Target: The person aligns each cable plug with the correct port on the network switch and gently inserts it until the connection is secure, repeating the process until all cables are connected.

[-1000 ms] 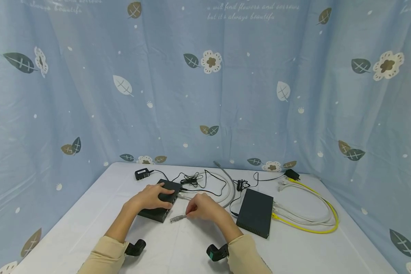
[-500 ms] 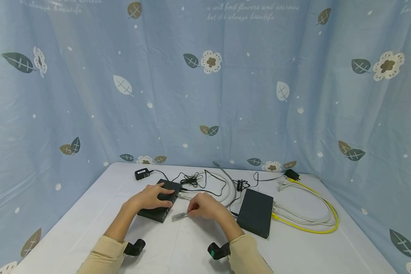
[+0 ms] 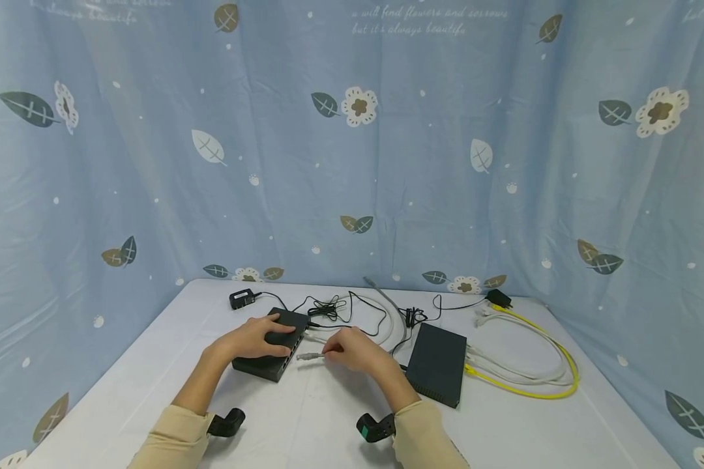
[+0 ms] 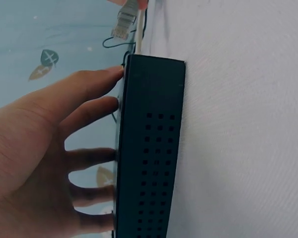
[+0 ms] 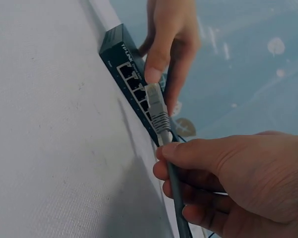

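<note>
A black network switch (image 3: 264,366) lies on the left part of the table, its row of ports (image 5: 134,82) facing right. My left hand (image 3: 257,337) rests on its top with fingers spread and straight, the thumb near the port edge. In my right hand (image 3: 352,352) a grey network cable is pinched between thumb and fingers just behind its plug (image 5: 156,106). The clear plug end points at the switch and overlaps the ports in the right wrist view. A white cable (image 4: 139,34) runs from the far end of the same switch.
A second black switch (image 3: 437,365) stands to the right, with white cables and a yellow cable (image 3: 572,365) looping from it. Two black power adapters (image 3: 242,299) and bundled black cords (image 3: 326,307) lie along the back. A patterned blue curtain (image 3: 352,163) hangs behind the table.
My right hand has lifted the cable's plug slightly and turned it more level, shifting a little to the right. My left hand has stayed on the switch.
</note>
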A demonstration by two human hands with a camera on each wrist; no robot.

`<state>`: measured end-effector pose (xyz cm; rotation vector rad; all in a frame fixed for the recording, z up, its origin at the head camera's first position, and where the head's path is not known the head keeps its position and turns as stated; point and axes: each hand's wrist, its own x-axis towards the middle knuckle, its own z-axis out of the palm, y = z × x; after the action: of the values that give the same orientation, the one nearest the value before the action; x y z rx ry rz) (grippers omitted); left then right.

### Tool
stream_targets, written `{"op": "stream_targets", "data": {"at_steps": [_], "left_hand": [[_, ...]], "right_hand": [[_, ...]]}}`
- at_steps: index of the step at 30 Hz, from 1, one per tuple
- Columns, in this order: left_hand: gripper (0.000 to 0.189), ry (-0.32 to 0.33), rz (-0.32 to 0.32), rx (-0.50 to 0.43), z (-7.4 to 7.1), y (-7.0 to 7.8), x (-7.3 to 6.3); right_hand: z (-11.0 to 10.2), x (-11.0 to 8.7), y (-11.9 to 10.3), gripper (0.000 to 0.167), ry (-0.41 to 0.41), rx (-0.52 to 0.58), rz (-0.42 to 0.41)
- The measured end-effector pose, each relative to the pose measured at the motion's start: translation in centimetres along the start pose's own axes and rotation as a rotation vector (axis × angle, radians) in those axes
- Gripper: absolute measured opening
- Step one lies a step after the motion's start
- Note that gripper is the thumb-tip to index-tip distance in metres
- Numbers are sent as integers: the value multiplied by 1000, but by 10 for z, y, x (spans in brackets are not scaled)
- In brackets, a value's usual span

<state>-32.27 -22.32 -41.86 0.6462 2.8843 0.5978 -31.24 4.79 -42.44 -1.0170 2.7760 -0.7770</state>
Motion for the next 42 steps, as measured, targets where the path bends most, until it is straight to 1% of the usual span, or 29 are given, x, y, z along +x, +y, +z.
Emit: {"op": "stream_targets", "data": {"at_steps": [4, 10, 16, 26, 32, 42], "left_hand": [[59, -15, -8, -24, -3, -1, -2], [62, -25, -14, -34, -5, 4, -6], [64, -45, -24, -34, -6, 3, -10], [67, -71, -37, -57, -13, 1, -17], [67, -71, -28, -65, -13, 1, -17], [67, -79, -20, -64, -12, 7, -11]], "right_hand": [[0, -1, 0, 16, 8, 11, 17], [1, -1, 2, 12, 36, 33, 7], [2, 0, 4, 12, 58, 51, 12], [1, 1, 5, 13, 81, 53, 50], [1, 1, 6, 12, 89, 62, 52], [1, 0, 8, 8, 105, 80, 62]]}}
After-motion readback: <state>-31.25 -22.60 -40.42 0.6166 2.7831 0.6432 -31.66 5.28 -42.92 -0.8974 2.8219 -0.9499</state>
